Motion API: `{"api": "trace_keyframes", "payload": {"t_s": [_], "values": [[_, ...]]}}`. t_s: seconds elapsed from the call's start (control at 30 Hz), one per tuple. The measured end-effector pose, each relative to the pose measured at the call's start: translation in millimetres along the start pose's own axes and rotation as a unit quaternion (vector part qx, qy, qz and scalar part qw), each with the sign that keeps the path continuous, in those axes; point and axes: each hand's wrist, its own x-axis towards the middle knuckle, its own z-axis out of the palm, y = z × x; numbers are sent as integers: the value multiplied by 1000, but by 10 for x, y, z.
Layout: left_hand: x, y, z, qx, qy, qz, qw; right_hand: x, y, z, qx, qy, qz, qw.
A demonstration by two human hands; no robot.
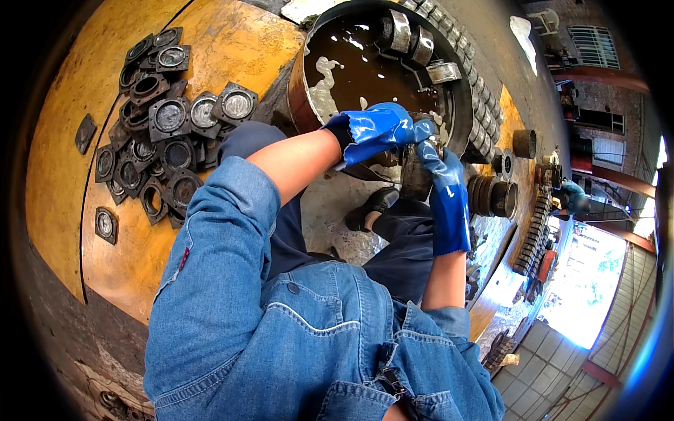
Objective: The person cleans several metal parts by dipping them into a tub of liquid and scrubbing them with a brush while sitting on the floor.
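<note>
Both my hands wear blue rubber gloves. My left hand [379,128] and my right hand [437,163] meet at the near rim of a round metal basin [298,98] filled with dark brown liquid. Between them is a grey cylindrical metal part [415,179], dark and wet; my right hand grips its side and my left hand closes over its top. Several shiny metal cylinders [421,45] stand in the liquid at the basin's far side. A row of small metal rollers [477,84] lines the basin's far rim.
A pile of dark square metal covers with round centres [165,133] lies on yellowed boards [63,161] at my left. Ribbed metal pulleys [495,196] and stacked parts [533,224] sit to the right. My dark shoe [372,207] rests below the basin. Another gloved person [572,196] works far right.
</note>
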Motion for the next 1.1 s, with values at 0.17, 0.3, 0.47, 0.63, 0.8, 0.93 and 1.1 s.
{"api": "trace_keyframes", "payload": {"t_s": [0.17,0.3,0.47,0.63,0.8,0.93,1.1], "values": [[62,-125,138,-90,98,-3,991,44,19,16,11,-6,-16,1000],[36,-59,60,-54,62,-11,997,-74,-121,46,30,-4,5,1000],[-24,-39,22,-4,20,-15,1000,-92,-183,32,16,-10,20,1000],[8,-37,29,-4,34,2,999,39,-14,8,-6,-1,15,1000],[45,-49,39,-26,30,-48,998,135,168,1,12,-5,-3,1000],[75,-24,76,-58,69,-53,994,180,183,-13,-22,0,-15,1000],[97,-149,157,-76,92,-55,991,-16,-119,32,15,-16,33,999]]}}
